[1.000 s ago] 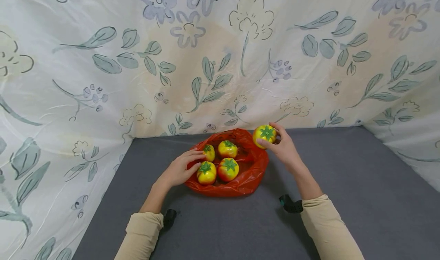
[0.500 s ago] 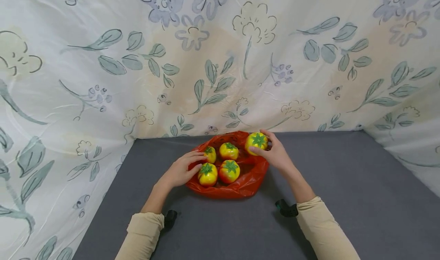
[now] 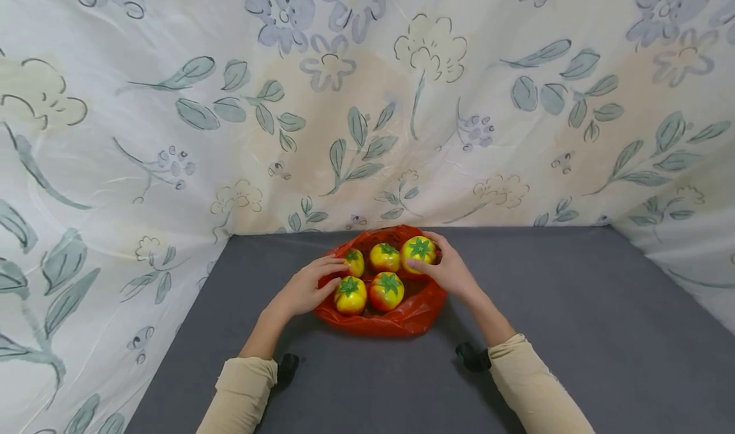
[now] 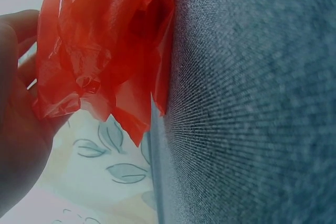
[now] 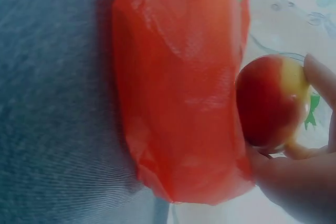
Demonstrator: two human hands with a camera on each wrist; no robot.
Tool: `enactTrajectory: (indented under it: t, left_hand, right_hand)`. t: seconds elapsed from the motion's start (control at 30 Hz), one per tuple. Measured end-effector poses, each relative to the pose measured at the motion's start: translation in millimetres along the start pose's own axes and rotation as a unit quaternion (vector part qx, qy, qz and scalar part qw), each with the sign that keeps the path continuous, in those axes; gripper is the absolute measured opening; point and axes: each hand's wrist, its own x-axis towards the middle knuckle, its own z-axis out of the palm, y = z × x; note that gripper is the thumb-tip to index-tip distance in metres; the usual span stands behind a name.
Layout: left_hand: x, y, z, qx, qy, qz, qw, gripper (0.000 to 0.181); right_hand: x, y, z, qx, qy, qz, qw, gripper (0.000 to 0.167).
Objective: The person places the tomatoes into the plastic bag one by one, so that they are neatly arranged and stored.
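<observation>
A red plastic bag point(image 3: 402, 325) sits with its mouth spread wide. Several glossy yellow-and-red toy tomatoes with green star-shaped tops are inside, among them a front-left tomato point(image 3: 350, 295) and a back tomato point(image 3: 384, 257). My right hand point(image 3: 450, 271) grips another toy tomato point(image 3: 418, 253) between thumb and fingers over the bag's right side. In the right wrist view, that tomato point(image 5: 273, 103) is level with the bag's rim. My left hand point(image 3: 307, 287) rests at the left rim, fingers reaching over the edge and thumb beside the front-left tomato. The bag partly hides its fingers in the left wrist view.
The bag rests on a dark grey cloth-covered table point(image 3: 367, 383). A floral curtain point(image 3: 367, 102) hangs along the back and the left side. A black wrist camera point(image 3: 473, 357) sits at the right wrist, another wrist camera point(image 3: 286, 370) at the left.
My right hand has carried its tomato left and down, from beyond the bag's right rim to over the bag's mouth. The left hand keeps its place at the rim.
</observation>
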Motion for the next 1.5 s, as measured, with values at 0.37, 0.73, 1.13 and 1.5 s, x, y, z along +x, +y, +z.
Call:
enactTrajectory:
  t: [0.37, 0.73, 1.13, 1.5]
  left_hand:
    - [0.9, -1.2, 1.7, -0.001, 0.009, 0.001, 1.0000, 0.034]
    - [3.8, 0.6, -2.0, 0.003, 0.005, 0.004, 1.0000, 0.034]
    - [1.0, 5.6, -3.2, -0.002, 0.001, 0.002, 1.0000, 0.034]
    - [1.7, 1.4, -2.8, -0.003, 0.006, 0.013, 0.9999, 0.033]
  right_hand:
    - [11.9, 2.4, 8.0, -0.060, -0.023, 0.008, 0.9979, 0.080]
    - [19.7, 1.0, 6.0, -0.116, -0.047, 0.012, 0.9920, 0.079]
    - [24.1, 10.6, 8.0, -0.137, -0.054, -0.020, 0.9889, 0.074]
    - [25.1, 13.1, 9.4, -0.182, -0.066, -0.023, 0.9808, 0.074]
